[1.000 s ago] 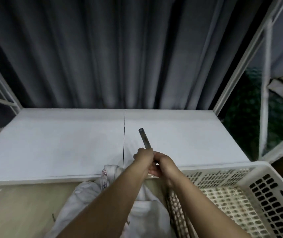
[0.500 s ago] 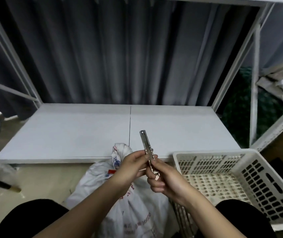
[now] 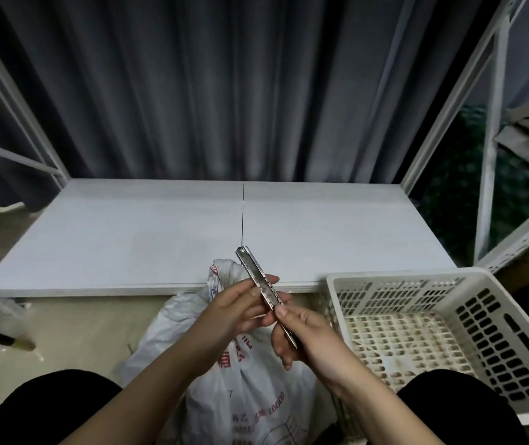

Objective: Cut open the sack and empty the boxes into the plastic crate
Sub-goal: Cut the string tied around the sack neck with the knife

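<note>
A metal utility knife (image 3: 258, 279) points up and away above the sack. My right hand (image 3: 301, 335) grips its lower end, thumb on the spine. My left hand (image 3: 239, 308) pinches the knife's middle between thumb and fingers. The white woven sack (image 3: 250, 390), printed with red characters and tied at its top, stands on the floor between my knees, below both hands. The white perforated plastic crate (image 3: 513, 319) sits on the floor to the right and holds nothing. No boxes are visible.
A low white shelf board (image 3: 160, 232) spans the rack in front, backed by a dark grey curtain (image 3: 211, 85). White rack posts (image 3: 443, 101) stand on both sides. A dark handle with a pale tip (image 3: 3, 340) lies on the floor at the left.
The view has tilted down and back, showing more of the sack, the crate and my knees. Both hands have kept hold of the knife, and my right thumb has slid up its spine.
</note>
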